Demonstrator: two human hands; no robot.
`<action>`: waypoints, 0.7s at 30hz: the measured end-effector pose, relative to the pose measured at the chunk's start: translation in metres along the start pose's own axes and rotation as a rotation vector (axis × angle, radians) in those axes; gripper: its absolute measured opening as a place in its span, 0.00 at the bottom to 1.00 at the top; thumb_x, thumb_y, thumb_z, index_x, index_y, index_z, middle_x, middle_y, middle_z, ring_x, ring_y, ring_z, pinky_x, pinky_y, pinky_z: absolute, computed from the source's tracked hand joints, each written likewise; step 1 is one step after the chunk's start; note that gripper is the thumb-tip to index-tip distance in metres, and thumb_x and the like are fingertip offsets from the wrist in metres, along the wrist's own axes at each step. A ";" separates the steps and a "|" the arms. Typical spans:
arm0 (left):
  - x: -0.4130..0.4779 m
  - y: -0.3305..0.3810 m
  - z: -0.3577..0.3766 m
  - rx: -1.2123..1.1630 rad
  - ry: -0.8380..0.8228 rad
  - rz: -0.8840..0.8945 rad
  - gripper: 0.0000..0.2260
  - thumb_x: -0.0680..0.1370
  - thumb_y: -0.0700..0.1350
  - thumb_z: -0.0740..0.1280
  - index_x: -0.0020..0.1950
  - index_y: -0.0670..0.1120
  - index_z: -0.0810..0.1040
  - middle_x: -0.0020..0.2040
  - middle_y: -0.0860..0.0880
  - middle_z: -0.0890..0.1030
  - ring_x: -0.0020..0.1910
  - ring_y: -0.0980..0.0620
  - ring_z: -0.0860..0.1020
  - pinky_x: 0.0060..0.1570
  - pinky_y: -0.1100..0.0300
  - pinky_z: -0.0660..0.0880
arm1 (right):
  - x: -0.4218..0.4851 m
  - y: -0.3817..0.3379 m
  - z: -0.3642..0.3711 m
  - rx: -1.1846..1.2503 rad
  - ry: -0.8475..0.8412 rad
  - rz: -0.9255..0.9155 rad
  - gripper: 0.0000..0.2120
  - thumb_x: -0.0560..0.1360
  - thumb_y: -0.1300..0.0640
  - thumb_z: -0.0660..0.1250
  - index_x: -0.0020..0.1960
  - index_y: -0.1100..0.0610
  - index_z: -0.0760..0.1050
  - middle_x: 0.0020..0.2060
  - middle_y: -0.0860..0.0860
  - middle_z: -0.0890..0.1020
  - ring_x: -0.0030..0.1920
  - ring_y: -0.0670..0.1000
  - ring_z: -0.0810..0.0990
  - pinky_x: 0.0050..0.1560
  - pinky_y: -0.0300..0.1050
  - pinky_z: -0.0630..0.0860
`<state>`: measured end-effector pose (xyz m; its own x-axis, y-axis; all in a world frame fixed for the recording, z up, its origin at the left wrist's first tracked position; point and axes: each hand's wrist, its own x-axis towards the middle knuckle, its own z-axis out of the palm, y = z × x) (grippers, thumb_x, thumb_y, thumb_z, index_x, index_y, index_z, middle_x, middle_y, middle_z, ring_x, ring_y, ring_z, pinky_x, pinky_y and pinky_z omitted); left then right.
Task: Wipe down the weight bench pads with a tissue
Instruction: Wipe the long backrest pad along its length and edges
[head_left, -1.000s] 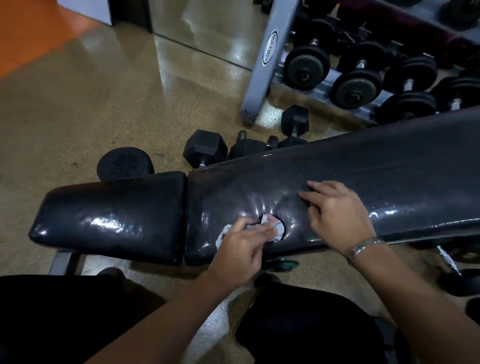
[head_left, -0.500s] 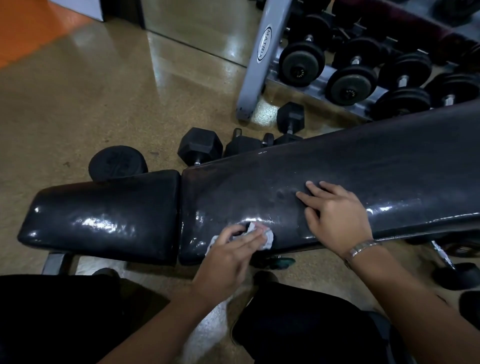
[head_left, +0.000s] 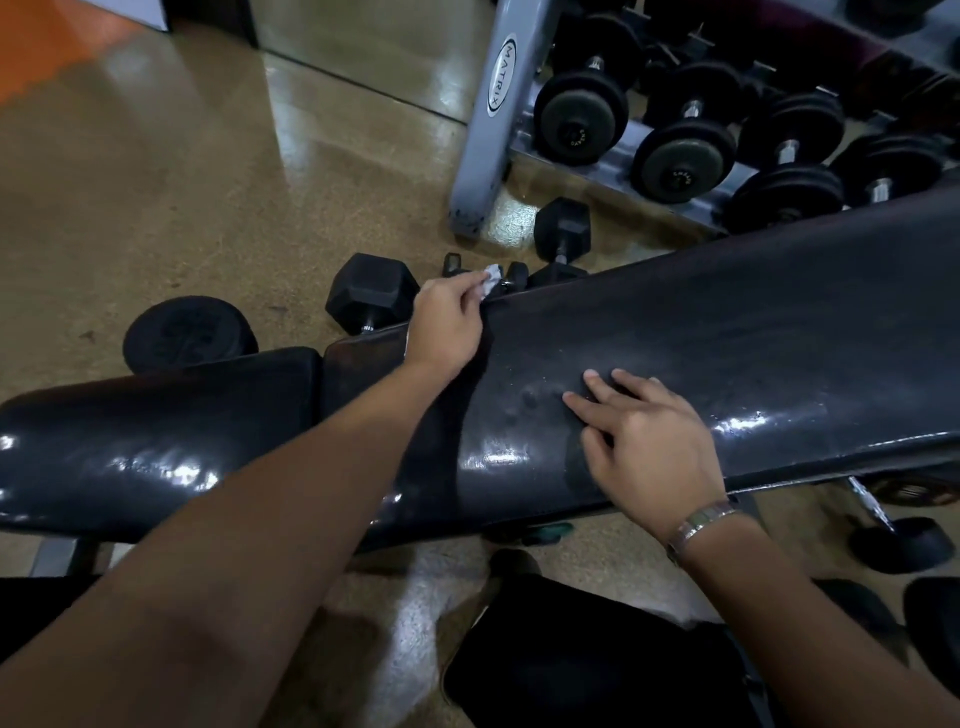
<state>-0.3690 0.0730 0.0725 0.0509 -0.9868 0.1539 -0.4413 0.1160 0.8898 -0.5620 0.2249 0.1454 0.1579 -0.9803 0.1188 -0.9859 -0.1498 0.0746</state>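
Observation:
A black weight bench crosses the view. Its long back pad (head_left: 727, 332) rises to the right and its short seat pad (head_left: 156, 426) lies at the left. My left hand (head_left: 447, 325) reaches over the back pad to its far edge and grips a crumpled white tissue (head_left: 491, 280) against that edge. My right hand (head_left: 644, 436) rests flat on the middle of the back pad with fingers spread and holds nothing. A metal bracelet (head_left: 701, 522) circles its wrist.
Black hex dumbbells (head_left: 371, 291) and a round weight (head_left: 189, 332) lie on the tan floor just beyond the bench. A grey dumbbell rack (head_left: 493, 119) with several round dumbbells stands at the back right. More dark weights (head_left: 904, 545) sit under the bench's right end.
My left hand has swept the tissue from the near edge of the back pad across to its far edge. My right hand has stayed pressed on the pad.

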 end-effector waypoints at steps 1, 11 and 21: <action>0.005 0.005 0.002 0.016 -0.045 0.014 0.16 0.82 0.41 0.64 0.69 0.46 0.78 0.64 0.46 0.82 0.64 0.48 0.78 0.68 0.59 0.71 | 0.000 0.000 0.000 0.000 0.011 -0.006 0.21 0.73 0.49 0.57 0.59 0.46 0.81 0.62 0.47 0.80 0.66 0.52 0.75 0.68 0.54 0.71; -0.016 0.003 0.006 0.057 -0.107 0.075 0.15 0.80 0.46 0.63 0.63 0.52 0.83 0.63 0.52 0.82 0.65 0.52 0.77 0.68 0.52 0.73 | 0.002 0.002 0.000 -0.002 0.015 -0.022 0.19 0.72 0.50 0.59 0.58 0.47 0.82 0.61 0.49 0.81 0.64 0.54 0.77 0.65 0.54 0.73; -0.090 -0.004 0.007 0.065 -0.127 0.308 0.16 0.81 0.38 0.64 0.67 0.46 0.80 0.67 0.51 0.80 0.70 0.53 0.74 0.70 0.54 0.70 | 0.003 -0.004 -0.003 -0.035 -0.002 -0.004 0.19 0.71 0.51 0.60 0.57 0.48 0.83 0.60 0.50 0.82 0.63 0.55 0.78 0.65 0.55 0.73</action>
<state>-0.3778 0.1611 0.0524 -0.2035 -0.9133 0.3527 -0.4752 0.4071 0.7800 -0.5575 0.2230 0.1483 0.1613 -0.9800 0.1163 -0.9827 -0.1487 0.1100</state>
